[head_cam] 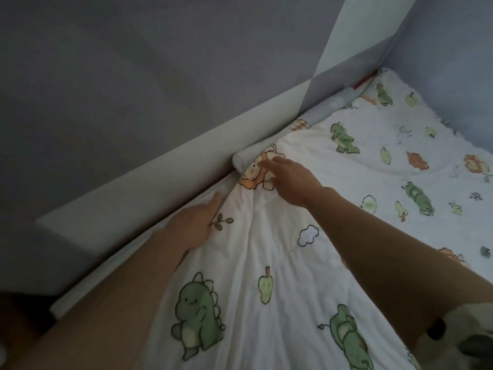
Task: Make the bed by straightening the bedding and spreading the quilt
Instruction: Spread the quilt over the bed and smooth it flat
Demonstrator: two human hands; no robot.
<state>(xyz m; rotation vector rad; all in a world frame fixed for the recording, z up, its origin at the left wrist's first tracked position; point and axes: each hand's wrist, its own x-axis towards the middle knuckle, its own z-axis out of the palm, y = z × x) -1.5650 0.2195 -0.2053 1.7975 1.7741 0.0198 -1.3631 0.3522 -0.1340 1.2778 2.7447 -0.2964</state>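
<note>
Judging by the curled edge (240,162) of the dinosaur-print quilt (280,263) lying against the padded bed rail (160,166), needed unrolling flat, then a sweep away from the rail rather than a tug. Counted one quilt, one rail and two hands: left hand (194,227) pressed flat-fingered on the quilt touching the rail, right hand (290,180) outstretched, gripping nothing, near the rail.

No text, label, brand or number was readable. The quilt (288,263) carried only printed cartoon dinosaurs, lions, trees and clouds. A small pale patch (333,103) on the grey edging (316,114) was too blurred to read.
</note>
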